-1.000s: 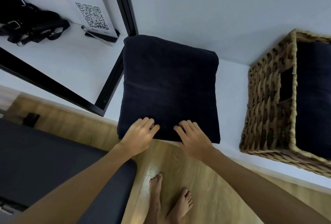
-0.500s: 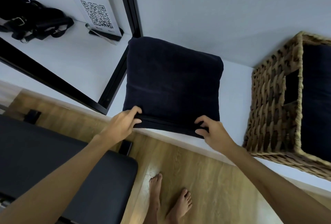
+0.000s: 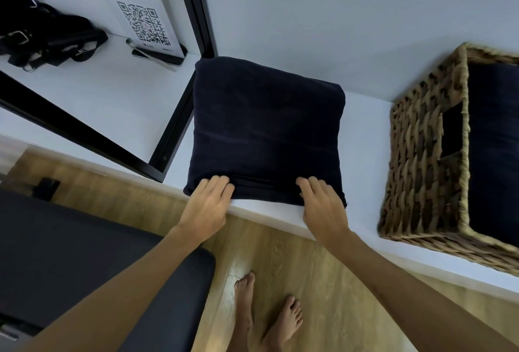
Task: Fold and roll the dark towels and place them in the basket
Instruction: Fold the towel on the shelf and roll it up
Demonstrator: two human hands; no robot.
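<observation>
A dark navy folded towel (image 3: 266,126) lies flat on the white shelf (image 3: 365,171), its near edge turned over into a small roll. My left hand (image 3: 207,205) grips the left end of that rolled edge, fingers curled over it. My right hand (image 3: 323,205) grips the right end the same way. Both thumbs are hidden. To the right stands a woven wicker basket (image 3: 421,160) with another dark towel (image 3: 494,149) inside it.
A black metal frame (image 3: 174,126) borders the towel on the left. Behind it are a QR code sign (image 3: 146,25) and black straps (image 3: 42,36). A dark padded bench (image 3: 70,261) sits low on the left over the wooden floor, and my bare feet (image 3: 264,318) are below.
Both hands went from resting flat at the near edge to pinching it, and have now turned it over into a small roll.
</observation>
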